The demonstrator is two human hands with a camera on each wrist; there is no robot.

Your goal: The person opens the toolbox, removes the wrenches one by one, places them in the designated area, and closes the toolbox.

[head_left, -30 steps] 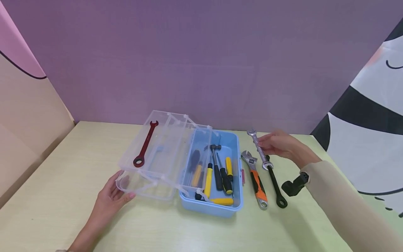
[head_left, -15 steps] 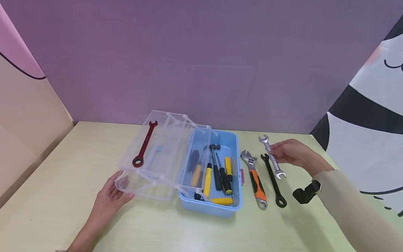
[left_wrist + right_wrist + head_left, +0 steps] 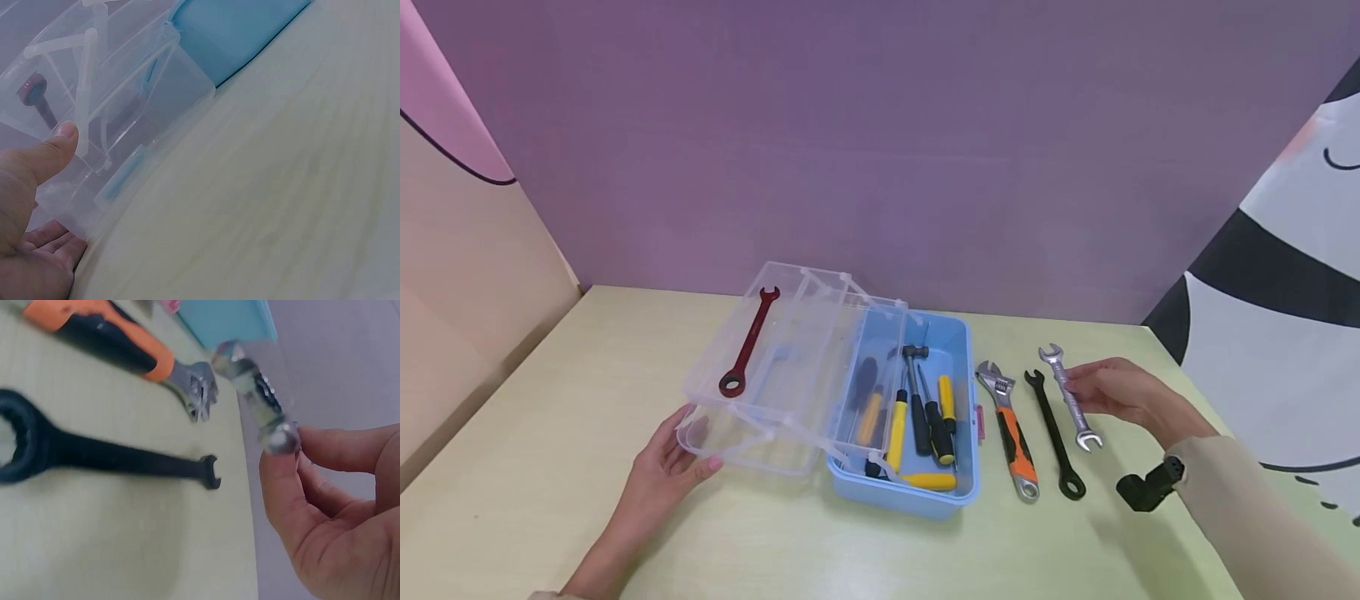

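Note:
My right hand [image 3: 1116, 392] pinches a silver double-ended spanner [image 3: 1070, 397] by its middle, just right of a black spanner [image 3: 1055, 433] lying on the table. The right wrist view shows the silver spanner [image 3: 259, 394] blurred between thumb and fingers above the black spanner [image 3: 94, 453]. My left hand [image 3: 666, 462] grips the near left corner of the clear fold-out tray [image 3: 752, 392] of a blue toolbox [image 3: 951, 492]; the thumb [image 3: 47, 156] lies on the tray wall. A red spanner [image 3: 748, 352] lies in the upper clear tray.
An orange-handled adjustable wrench [image 3: 1011, 429] lies between the toolbox and the black spanner. Yellow and black screwdrivers [image 3: 917, 417] and a small hammer lie inside the blue box. A purple wall [image 3: 880, 150] stands behind the pale green table [image 3: 550, 400].
My right hand has carried the silver spanner rightwards and towards me, from above the black spanner to its right side. The left hand has stayed on the tray.

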